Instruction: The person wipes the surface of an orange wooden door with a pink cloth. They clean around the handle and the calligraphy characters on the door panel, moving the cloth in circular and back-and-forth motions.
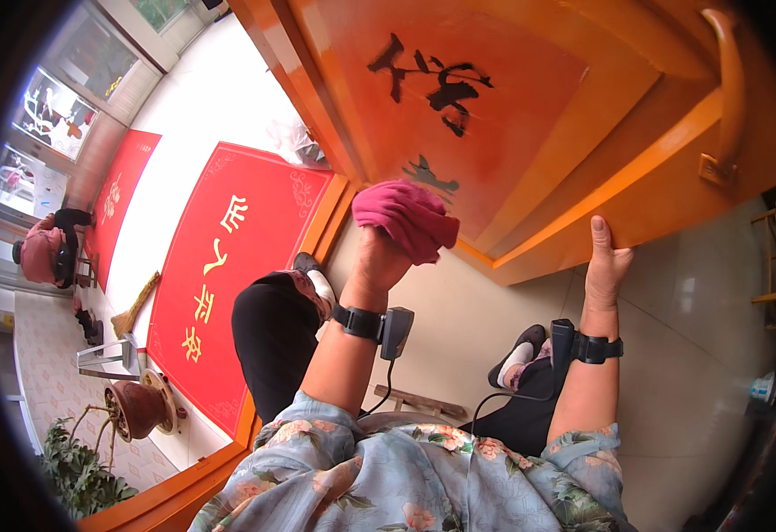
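My left hand [383,258] holds a crumpled pink cloth [404,216], which is at the lower part of an orange wooden door [634,126]. The cloth covers most of my fingers. On the door's panel is a red square [388,126] bearing black brushed characters, partly hidden behind the cloth. My right hand [606,266] grips the door's edge, its thumb on the near face and its fingers hidden behind. A curved door handle [731,86] sits farther up the same side.
Under me is a low wooden stool [421,401]. Left of the orange threshold [324,226] lie a red doormat [228,266] with yellow characters, a plastic bag [298,143], a straw broom [135,309] and a potted plant [138,409]. Another person [49,249] sits bent over at far left.
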Demonstrator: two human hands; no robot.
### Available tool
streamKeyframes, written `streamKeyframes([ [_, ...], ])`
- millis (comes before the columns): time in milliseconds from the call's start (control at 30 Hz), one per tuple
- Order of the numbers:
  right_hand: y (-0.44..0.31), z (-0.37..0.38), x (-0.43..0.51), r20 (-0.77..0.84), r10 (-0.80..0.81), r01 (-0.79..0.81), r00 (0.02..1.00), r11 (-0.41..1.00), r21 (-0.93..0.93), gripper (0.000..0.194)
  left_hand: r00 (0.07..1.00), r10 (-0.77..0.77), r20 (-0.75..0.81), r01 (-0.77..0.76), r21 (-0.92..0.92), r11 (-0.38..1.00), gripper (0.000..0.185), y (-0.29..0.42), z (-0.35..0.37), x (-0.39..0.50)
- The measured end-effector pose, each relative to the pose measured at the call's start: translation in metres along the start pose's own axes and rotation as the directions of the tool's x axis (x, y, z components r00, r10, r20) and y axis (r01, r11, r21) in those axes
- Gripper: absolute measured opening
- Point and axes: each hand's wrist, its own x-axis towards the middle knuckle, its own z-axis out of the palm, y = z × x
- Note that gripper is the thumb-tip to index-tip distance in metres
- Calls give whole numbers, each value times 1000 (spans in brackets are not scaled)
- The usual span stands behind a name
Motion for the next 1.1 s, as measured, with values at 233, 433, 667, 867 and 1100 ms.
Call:
streamKeyframes([
  [233,-6,1,0,49,4,-6,999,1000,22,25,982,-159,-102,143,-147,979,60,4,17,-19],
  [433,-8,-1,-3,53,-4,6,999,999,-33,29,924,-285,-255,358,318,878,53,-13,-47,-18],
  [667,31,-22,-17,-177,205,-245,963,938,-246,30,468,-324,-822,823,271,500,29,-62,-161,-62],
  [867,55,-49,-10,-324,115,-176,939,970,-166,47,369,-286,-884,574,-26,819,44,-72,-237,-74],
  [1100,35,-50,-13,-179,138,-162,974,978,-129,70,576,-73,-814,329,149,933,32,-78,-305,-5],
])
